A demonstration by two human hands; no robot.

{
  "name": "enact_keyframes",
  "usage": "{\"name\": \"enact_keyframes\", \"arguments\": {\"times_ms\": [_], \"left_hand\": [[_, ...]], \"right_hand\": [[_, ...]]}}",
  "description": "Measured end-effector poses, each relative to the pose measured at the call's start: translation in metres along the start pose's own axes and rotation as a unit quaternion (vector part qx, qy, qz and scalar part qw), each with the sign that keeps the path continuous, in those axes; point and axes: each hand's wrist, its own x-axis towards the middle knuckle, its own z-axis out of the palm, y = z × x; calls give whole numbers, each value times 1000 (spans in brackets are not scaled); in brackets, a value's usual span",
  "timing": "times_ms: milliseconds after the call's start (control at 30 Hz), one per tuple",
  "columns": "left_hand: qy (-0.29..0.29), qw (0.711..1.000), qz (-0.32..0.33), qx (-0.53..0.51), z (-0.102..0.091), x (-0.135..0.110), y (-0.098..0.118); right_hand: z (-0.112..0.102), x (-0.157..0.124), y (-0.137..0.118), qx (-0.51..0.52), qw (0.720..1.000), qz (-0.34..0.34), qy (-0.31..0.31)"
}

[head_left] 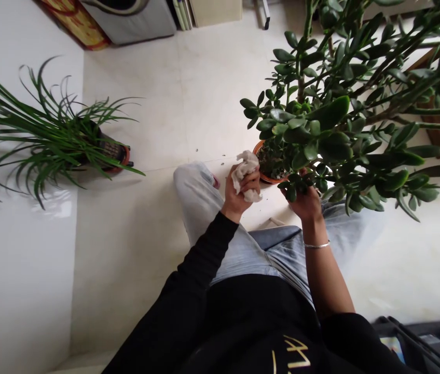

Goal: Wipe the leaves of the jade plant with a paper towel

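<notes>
My left hand (243,189) is closed around a crumpled white tissue (246,169), just left of the plant pot's rim. A large jade plant (321,124) with thick green leaves grows from a round terracotta-coloured pot (261,176) in front of me. My right hand (306,200) is raised among the plant's lower leaves at the near side of the pot. Leaves cover most of its fingers, so I cannot make out what they hold, if anything.
On the left, a long-leaved potted plant (49,135) stands on the floor by the white wall. A few dark specks dot the pale floor (150,119). At the back are a grey covered appliance (134,26) and a beige box (216,11). A black-edged container (430,337) lies at lower right.
</notes>
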Motion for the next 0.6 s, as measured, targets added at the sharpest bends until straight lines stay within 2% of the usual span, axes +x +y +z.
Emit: {"name": "enact_keyframes", "arguments": {"times_ms": [33,133,233,333,500,600], "left_hand": [[14,999,3,-46,-1,-12,-1],[43,985,-44,-161,-3,-41,-12],[64,970,-74,-222,-6,-54,-28],[61,959,-123,-249,-6,-55,-39],[18,939,-202,-279,-12,-42,-50],[26,961,-196,-193,-25,-28,-64]], "right_hand": [[-2,-1,0,4,1000,2,0],[-9,-6,0,14,1000,3,-2],[-15,-17,-3,5,1000,7,7],[-24,-32,-3,-14,999,13,31],[-42,-49,8,-39,994,39,91],[-43,-52,20,-69,988,67,122]]}}
